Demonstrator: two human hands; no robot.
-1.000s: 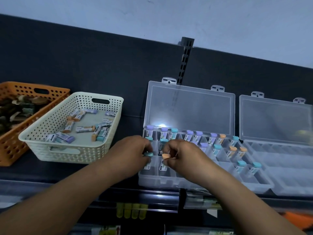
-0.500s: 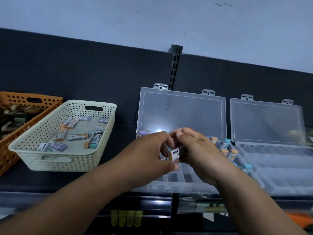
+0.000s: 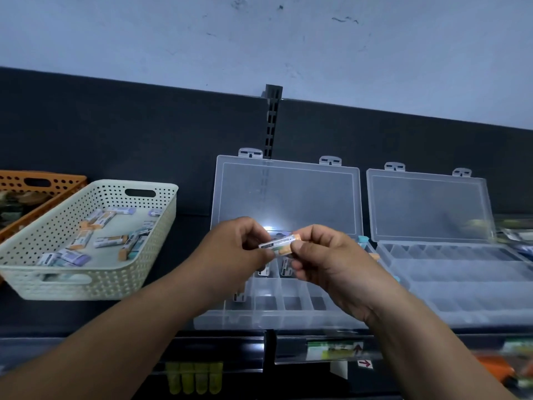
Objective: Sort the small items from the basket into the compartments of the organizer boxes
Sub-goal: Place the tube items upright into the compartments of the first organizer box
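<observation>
Orange basket (image 3: 66, 180) cropped; tube (image 3: 278, 243) label unreadable.

labelled orange-capped tube (image 3: 278, 243) lies level above the open clear organizer (image 3: 288, 320) — more in cream basket (image 3: 86, 288).

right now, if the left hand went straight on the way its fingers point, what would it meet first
Most likely the right hand: the left hand points rightward along the small tube both hands pinch, and the right hand's fingertips hold its other end. Depth is judged from one view only.

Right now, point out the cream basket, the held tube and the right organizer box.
cream basket (image 3: 124, 280): head view, front wall.
held tube (image 3: 278, 243): head view, white label.
right organizer box (image 3: 427, 203): head view, open lid.
</observation>
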